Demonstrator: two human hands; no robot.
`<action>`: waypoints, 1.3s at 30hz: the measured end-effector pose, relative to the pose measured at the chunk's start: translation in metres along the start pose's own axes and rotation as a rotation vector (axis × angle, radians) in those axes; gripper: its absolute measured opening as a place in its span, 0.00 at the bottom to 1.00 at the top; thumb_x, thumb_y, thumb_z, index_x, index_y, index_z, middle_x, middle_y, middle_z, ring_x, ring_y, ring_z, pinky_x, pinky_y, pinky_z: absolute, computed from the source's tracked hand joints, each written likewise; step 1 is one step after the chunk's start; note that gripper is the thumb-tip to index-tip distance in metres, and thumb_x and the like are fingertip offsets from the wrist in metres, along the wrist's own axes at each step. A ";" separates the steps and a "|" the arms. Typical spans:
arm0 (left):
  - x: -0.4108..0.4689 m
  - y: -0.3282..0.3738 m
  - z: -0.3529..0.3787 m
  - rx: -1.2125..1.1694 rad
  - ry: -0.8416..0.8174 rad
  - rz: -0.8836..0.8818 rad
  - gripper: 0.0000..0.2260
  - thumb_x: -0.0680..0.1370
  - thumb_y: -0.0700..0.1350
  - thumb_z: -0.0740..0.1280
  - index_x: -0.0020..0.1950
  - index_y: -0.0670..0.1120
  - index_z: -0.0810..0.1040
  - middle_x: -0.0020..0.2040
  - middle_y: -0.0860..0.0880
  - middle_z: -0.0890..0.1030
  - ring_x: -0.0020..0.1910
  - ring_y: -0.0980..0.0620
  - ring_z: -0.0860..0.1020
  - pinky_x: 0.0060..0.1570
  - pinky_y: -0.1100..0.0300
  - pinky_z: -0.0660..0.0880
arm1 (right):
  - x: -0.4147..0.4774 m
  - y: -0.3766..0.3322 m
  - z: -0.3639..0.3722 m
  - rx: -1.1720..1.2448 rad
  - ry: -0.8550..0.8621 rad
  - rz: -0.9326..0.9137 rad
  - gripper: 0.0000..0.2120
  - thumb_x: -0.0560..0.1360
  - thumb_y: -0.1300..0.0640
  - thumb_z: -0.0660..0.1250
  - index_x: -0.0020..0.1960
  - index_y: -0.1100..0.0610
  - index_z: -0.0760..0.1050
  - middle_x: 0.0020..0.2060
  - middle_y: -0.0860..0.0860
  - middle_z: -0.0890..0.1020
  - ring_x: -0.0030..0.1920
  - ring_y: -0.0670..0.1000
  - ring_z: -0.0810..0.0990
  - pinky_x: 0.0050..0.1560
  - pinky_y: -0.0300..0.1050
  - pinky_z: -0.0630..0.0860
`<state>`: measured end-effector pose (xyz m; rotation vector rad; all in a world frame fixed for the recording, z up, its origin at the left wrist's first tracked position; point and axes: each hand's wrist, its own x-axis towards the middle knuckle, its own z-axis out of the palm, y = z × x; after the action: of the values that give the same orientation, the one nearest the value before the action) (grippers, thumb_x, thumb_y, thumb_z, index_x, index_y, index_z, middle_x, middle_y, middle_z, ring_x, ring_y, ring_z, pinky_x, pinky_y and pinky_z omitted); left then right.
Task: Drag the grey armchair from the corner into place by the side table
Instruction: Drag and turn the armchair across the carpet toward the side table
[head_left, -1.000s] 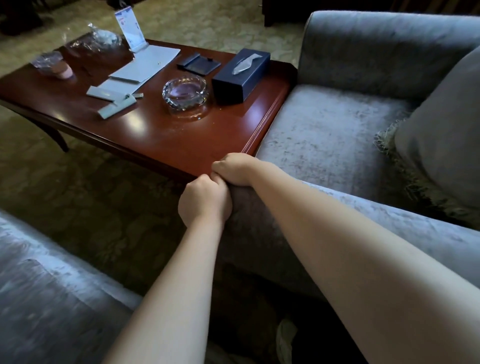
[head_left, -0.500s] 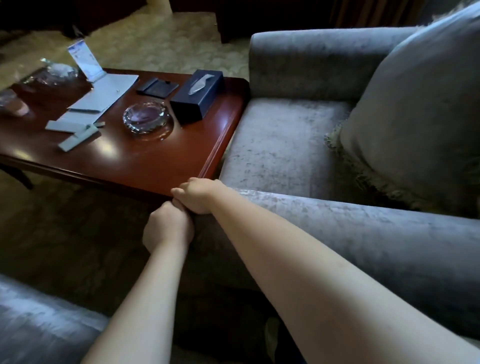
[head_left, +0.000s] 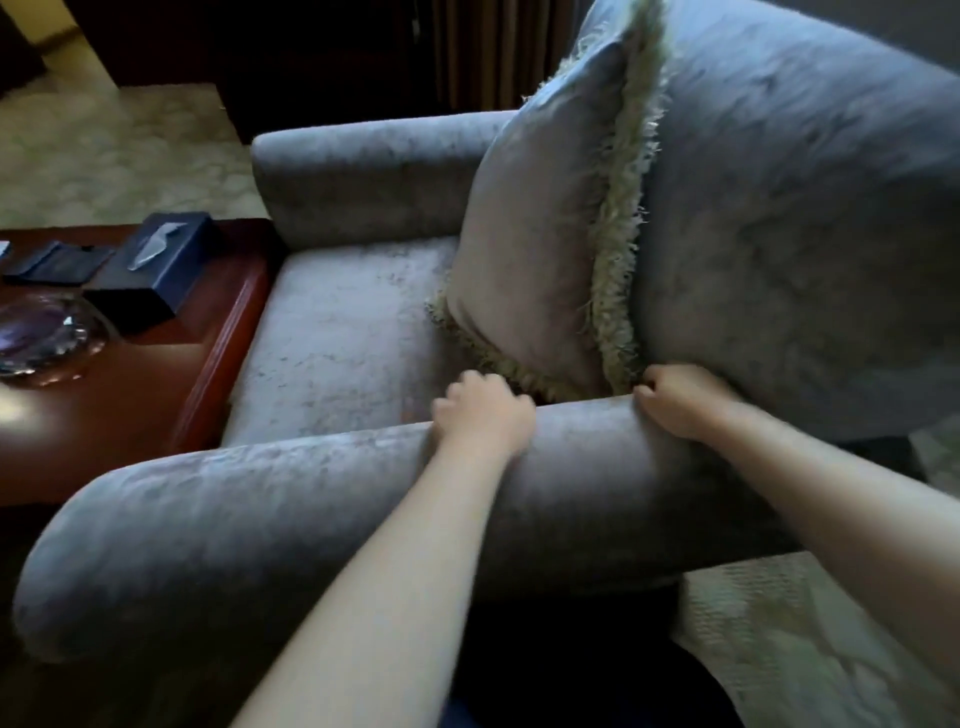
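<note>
The table (head_left: 171, 384) touches the armchair (head_left: 337, 332) seat front. Left hand (head_left: 483, 413) and right hand (head_left: 675, 400) rest curled over the near armrest (head_left: 260, 509). Firmness of grip cannot be told.

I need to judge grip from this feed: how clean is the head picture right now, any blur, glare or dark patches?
Head view: motion blur softens the left hand most, and the right hand less; glare sits on the side table at the left edge; the room behind the armchair is nearly black; wide-angle bending shows in its near armrest.
</note>
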<state>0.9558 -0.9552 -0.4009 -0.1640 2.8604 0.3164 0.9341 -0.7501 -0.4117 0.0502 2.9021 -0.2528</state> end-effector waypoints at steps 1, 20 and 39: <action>-0.002 0.038 0.011 0.004 -0.071 0.109 0.22 0.79 0.52 0.53 0.68 0.42 0.68 0.66 0.40 0.69 0.65 0.40 0.68 0.60 0.47 0.65 | -0.002 0.015 -0.001 0.011 0.002 0.008 0.14 0.78 0.54 0.56 0.50 0.61 0.77 0.54 0.61 0.79 0.53 0.59 0.77 0.43 0.45 0.68; 0.008 0.096 0.042 0.001 -0.162 0.120 0.17 0.76 0.46 0.54 0.56 0.42 0.78 0.57 0.41 0.79 0.53 0.40 0.77 0.44 0.54 0.69 | 0.025 0.004 0.016 0.014 -0.329 0.108 0.23 0.74 0.47 0.55 0.61 0.59 0.74 0.58 0.58 0.77 0.56 0.58 0.77 0.53 0.46 0.73; -0.011 0.073 0.051 0.038 -0.212 0.198 0.18 0.77 0.49 0.52 0.55 0.44 0.78 0.56 0.42 0.79 0.52 0.42 0.76 0.44 0.54 0.69 | -0.020 0.003 0.027 0.007 -0.198 0.041 0.21 0.75 0.47 0.54 0.55 0.58 0.77 0.53 0.58 0.80 0.50 0.58 0.79 0.43 0.44 0.72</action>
<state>0.9682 -0.8720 -0.4317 0.1523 2.6731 0.2981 0.9593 -0.7519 -0.4337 0.0814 2.6999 -0.2462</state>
